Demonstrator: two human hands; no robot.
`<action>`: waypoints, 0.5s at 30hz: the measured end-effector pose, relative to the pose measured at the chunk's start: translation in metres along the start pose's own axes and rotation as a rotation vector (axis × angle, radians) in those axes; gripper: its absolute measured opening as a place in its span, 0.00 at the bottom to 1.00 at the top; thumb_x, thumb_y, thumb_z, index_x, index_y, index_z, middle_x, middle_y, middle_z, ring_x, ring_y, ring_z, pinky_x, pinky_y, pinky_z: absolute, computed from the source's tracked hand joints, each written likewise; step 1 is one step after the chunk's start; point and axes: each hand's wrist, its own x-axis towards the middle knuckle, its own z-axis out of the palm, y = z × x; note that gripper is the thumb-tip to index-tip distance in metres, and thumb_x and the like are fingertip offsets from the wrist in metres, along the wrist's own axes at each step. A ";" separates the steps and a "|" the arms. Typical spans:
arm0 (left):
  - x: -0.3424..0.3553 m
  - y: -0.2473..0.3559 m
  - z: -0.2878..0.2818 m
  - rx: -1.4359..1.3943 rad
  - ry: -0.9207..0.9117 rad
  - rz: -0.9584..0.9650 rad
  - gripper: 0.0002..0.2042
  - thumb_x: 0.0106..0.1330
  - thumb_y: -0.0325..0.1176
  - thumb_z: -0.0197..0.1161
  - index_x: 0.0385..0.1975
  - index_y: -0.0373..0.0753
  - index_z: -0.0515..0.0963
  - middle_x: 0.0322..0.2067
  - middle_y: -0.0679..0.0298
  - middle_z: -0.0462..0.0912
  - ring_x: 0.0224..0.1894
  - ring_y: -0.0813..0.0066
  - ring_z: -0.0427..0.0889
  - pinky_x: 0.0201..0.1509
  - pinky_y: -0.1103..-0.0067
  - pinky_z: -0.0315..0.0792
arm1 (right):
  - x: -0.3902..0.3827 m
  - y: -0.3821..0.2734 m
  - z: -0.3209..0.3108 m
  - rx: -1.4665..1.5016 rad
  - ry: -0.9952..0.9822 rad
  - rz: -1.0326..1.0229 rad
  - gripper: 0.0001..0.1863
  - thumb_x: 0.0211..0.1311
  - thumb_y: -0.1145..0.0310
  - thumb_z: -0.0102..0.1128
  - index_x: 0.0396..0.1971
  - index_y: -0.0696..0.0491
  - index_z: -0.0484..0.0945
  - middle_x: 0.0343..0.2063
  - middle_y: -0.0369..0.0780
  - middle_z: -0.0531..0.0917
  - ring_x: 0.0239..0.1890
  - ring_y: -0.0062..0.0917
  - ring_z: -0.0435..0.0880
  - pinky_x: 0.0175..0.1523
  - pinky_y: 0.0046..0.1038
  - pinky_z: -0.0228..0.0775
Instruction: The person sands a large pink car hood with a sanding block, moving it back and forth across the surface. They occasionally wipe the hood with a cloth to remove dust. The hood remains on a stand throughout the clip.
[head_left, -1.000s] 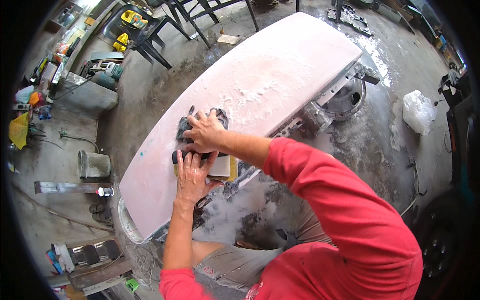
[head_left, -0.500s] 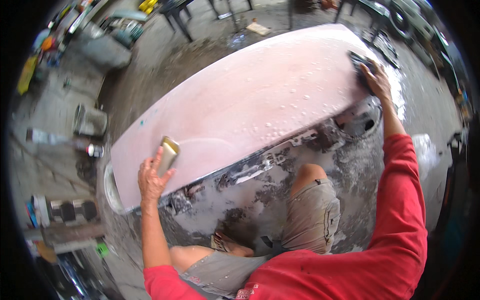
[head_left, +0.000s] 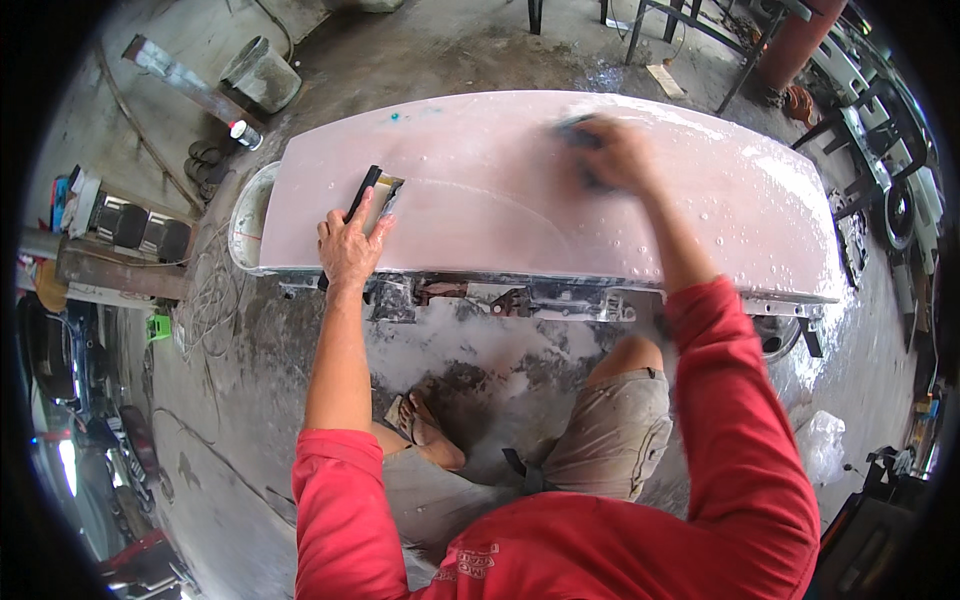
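Pale-pink vehicle panel [head_left: 480,215] apparently being wiped | left hand [head_left: 347,248]: grip spread over pale block [head_left: 388,193] | right hand [head_left: 620,155]: blurred at dark cloth [head_left: 574,129], grip cannot be told | even strokes seemingly called for

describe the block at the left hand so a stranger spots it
Start at the long pale pink panel stretching across the picture. Toward its left end, the left hand touches a narrow, pale-faced block. A straight black strip along its left side sets it apart from the dark, blurred item under the right hand.
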 end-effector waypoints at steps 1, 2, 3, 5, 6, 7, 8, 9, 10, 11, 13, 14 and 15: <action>0.001 0.001 -0.004 -0.003 -0.024 -0.014 0.32 0.72 0.70 0.68 0.76 0.77 0.76 0.55 0.56 0.79 0.57 0.48 0.78 0.63 0.54 0.78 | -0.002 -0.049 0.018 0.010 -0.204 0.052 0.27 0.63 0.46 0.75 0.59 0.43 0.90 0.59 0.43 0.91 0.58 0.44 0.91 0.64 0.44 0.83; 0.000 0.002 -0.006 -0.009 -0.077 -0.031 0.33 0.72 0.70 0.68 0.76 0.77 0.77 0.55 0.56 0.79 0.57 0.48 0.78 0.64 0.54 0.78 | -0.019 -0.093 0.031 0.080 -0.117 -0.163 0.26 0.63 0.47 0.75 0.59 0.42 0.91 0.58 0.43 0.91 0.57 0.44 0.92 0.64 0.44 0.84; 0.002 0.002 -0.009 -0.004 -0.104 -0.027 0.33 0.72 0.69 0.68 0.77 0.75 0.76 0.57 0.55 0.79 0.59 0.47 0.79 0.66 0.53 0.78 | -0.033 -0.131 0.039 0.085 -0.219 -0.197 0.24 0.64 0.48 0.75 0.57 0.40 0.92 0.58 0.42 0.91 0.57 0.44 0.92 0.63 0.45 0.84; 0.005 0.005 -0.010 -0.034 -0.137 -0.056 0.34 0.72 0.68 0.68 0.78 0.74 0.75 0.57 0.54 0.79 0.61 0.46 0.79 0.67 0.53 0.78 | -0.071 -0.182 0.044 0.169 -0.188 -0.323 0.21 0.65 0.55 0.74 0.57 0.39 0.91 0.62 0.40 0.90 0.64 0.40 0.88 0.70 0.44 0.80; 0.006 0.007 -0.009 -0.039 -0.137 -0.066 0.34 0.72 0.67 0.69 0.79 0.73 0.75 0.57 0.54 0.79 0.61 0.46 0.79 0.68 0.53 0.77 | -0.085 -0.190 0.041 0.133 -0.188 -0.362 0.21 0.66 0.56 0.74 0.59 0.39 0.91 0.65 0.40 0.88 0.69 0.39 0.85 0.73 0.46 0.76; 0.007 0.008 -0.008 -0.049 -0.173 -0.090 0.35 0.74 0.66 0.67 0.81 0.72 0.72 0.64 0.52 0.78 0.67 0.43 0.77 0.72 0.52 0.75 | -0.094 -0.187 0.036 0.181 -0.098 -0.310 0.22 0.65 0.58 0.74 0.59 0.39 0.91 0.66 0.41 0.87 0.69 0.39 0.84 0.74 0.47 0.75; 0.007 0.010 -0.007 -0.089 -0.205 -0.097 0.35 0.74 0.66 0.66 0.81 0.72 0.71 0.67 0.52 0.77 0.69 0.43 0.76 0.74 0.51 0.74 | -0.102 -0.176 0.029 0.206 -0.116 -0.229 0.22 0.65 0.59 0.74 0.59 0.39 0.91 0.66 0.42 0.87 0.70 0.40 0.84 0.75 0.48 0.74; 0.007 0.012 -0.007 -0.114 -0.179 -0.100 0.35 0.74 0.66 0.66 0.82 0.73 0.70 0.70 0.53 0.76 0.71 0.42 0.75 0.75 0.51 0.73 | -0.108 -0.154 0.020 0.194 -0.073 -0.238 0.23 0.63 0.61 0.75 0.60 0.39 0.90 0.65 0.42 0.88 0.68 0.40 0.85 0.73 0.47 0.76; 0.006 0.013 -0.006 -0.116 -0.190 -0.125 0.36 0.75 0.66 0.65 0.82 0.73 0.69 0.72 0.53 0.75 0.73 0.42 0.74 0.76 0.50 0.72 | -0.111 -0.124 0.009 0.193 -0.008 -0.264 0.25 0.61 0.63 0.75 0.60 0.39 0.90 0.63 0.43 0.89 0.65 0.41 0.87 0.72 0.46 0.78; 0.006 0.015 -0.006 -0.118 -0.229 -0.148 0.36 0.75 0.66 0.63 0.83 0.73 0.67 0.79 0.54 0.70 0.76 0.41 0.72 0.79 0.49 0.69 | -0.115 -0.089 -0.005 0.261 -0.024 -0.209 0.28 0.59 0.68 0.74 0.62 0.41 0.89 0.60 0.44 0.90 0.60 0.42 0.91 0.69 0.45 0.81; 0.006 0.015 -0.007 -0.127 -0.223 -0.147 0.36 0.75 0.65 0.64 0.83 0.73 0.67 0.78 0.54 0.71 0.76 0.41 0.73 0.79 0.50 0.70 | -0.125 -0.012 -0.040 0.253 -0.083 0.049 0.28 0.60 0.65 0.73 0.64 0.43 0.88 0.60 0.45 0.90 0.61 0.44 0.89 0.68 0.42 0.82; 0.007 0.015 -0.007 -0.118 -0.232 -0.157 0.36 0.75 0.65 0.64 0.83 0.73 0.67 0.78 0.54 0.71 0.76 0.41 0.73 0.79 0.50 0.70 | -0.135 0.028 -0.062 0.183 0.057 -0.008 0.28 0.60 0.69 0.70 0.64 0.46 0.88 0.59 0.48 0.90 0.61 0.46 0.90 0.70 0.42 0.81; 0.008 0.015 -0.008 -0.114 -0.237 -0.171 0.36 0.76 0.64 0.65 0.83 0.73 0.67 0.78 0.53 0.71 0.76 0.42 0.73 0.78 0.50 0.70 | -0.142 0.069 -0.085 0.106 0.071 0.088 0.29 0.61 0.70 0.68 0.65 0.48 0.88 0.60 0.50 0.89 0.63 0.46 0.89 0.72 0.42 0.79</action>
